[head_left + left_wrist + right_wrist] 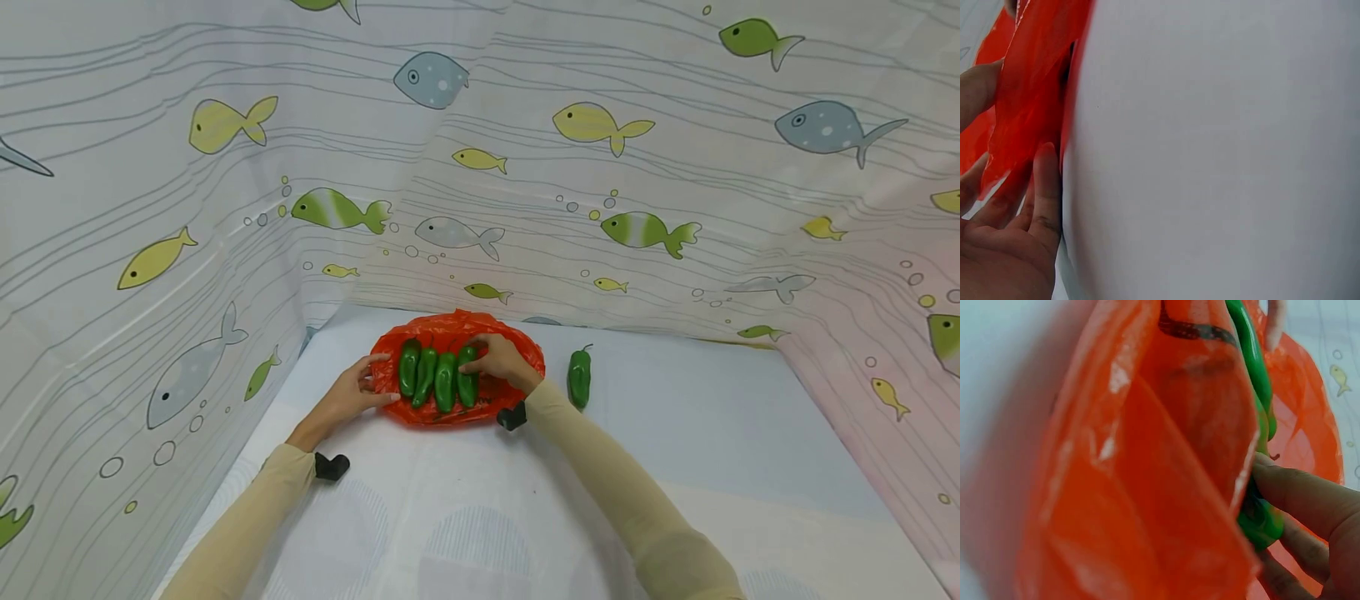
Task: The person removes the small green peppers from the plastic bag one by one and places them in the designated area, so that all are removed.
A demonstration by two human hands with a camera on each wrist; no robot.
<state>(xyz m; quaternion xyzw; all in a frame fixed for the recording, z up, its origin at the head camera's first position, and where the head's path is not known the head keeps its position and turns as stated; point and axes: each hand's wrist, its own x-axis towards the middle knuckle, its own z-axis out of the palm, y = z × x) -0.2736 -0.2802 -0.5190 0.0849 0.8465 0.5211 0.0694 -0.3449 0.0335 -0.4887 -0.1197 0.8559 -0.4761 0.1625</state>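
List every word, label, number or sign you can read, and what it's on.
None readable.
Bag: dark print, too small in the head view, only partly shown in the right wrist view.
Peppers: no lettering seen.
Backdrop: fish drawings, no words seen.

The left arm (251,517), in a long beige fabric sleeve (225,550), reaches forward and slants inward; its bare left hand (348,396) spreads loosely extended fingers (1046,175), thumb (384,399) apart. The right arm (622,492) (sleeved the same beige) stretches diagonally inward, its bare right hand (504,360) curling thumb and fingers into a pinch.
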